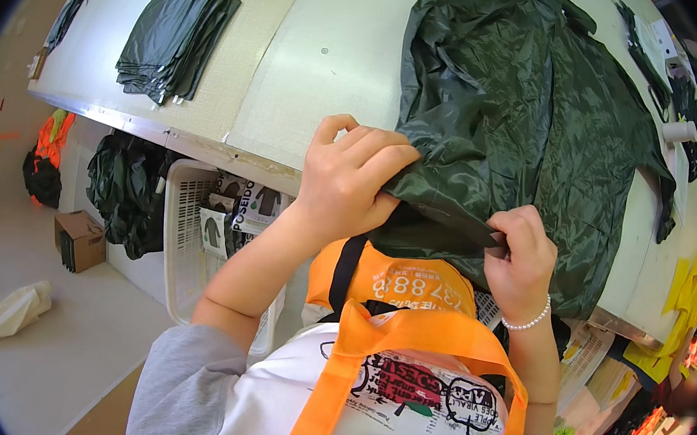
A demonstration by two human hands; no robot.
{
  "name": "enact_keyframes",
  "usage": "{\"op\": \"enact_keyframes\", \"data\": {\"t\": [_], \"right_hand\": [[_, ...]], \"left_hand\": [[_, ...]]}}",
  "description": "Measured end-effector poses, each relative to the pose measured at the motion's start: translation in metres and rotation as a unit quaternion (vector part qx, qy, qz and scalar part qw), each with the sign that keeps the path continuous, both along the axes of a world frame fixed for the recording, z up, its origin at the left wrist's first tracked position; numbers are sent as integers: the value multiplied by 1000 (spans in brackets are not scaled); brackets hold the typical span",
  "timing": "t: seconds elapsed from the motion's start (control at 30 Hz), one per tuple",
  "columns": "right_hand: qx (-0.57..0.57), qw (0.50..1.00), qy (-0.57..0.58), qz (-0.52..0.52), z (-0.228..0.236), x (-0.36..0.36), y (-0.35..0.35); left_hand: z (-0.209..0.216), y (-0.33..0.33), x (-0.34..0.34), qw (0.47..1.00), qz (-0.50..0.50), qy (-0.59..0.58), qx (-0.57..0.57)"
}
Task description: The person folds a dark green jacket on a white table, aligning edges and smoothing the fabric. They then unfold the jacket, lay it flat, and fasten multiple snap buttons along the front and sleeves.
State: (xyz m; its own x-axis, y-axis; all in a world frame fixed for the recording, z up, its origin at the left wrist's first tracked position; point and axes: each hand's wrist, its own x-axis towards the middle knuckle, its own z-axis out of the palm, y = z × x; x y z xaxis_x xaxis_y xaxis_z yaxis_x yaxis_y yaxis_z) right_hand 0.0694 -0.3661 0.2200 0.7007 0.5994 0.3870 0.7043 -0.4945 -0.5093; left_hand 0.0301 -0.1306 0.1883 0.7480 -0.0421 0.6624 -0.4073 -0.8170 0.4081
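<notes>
A dark green rain jacket (500,97) of thin shiny fabric lies spread over the right half of the table, its hem toward me and hanging past the near edge. My left hand (353,175) grips the hem at its left part, fingers closed over the cloth. Farther right, my right hand (522,259) pinches the same hem between thumb and fingers, a pearl bracelet (526,317) on its wrist. Between the hands the hem is lifted slightly, showing a dark fold beneath. On the table's left lies a stack of folded dark green garments (171,43).
The pale table (297,66) has a metal near edge. Below it stand a white plastic basket (177,241) with packaged goods, hanging dark green cloth (123,192) and a cardboard box (81,240). A white roll (680,132) lies at right, above yellow fabric (689,286).
</notes>
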Motion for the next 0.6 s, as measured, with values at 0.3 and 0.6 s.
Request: {"op": "enact_keyframes", "data": {"t": [0.3,0.6], "right_hand": [[130,961,244,21,13,-14,2],[115,938,323,52,15,-18,24]], "left_hand": [[13,-6,-6,992,-81,-87,-46],[13,-8,-18,992,-88,-56,-68]]}}
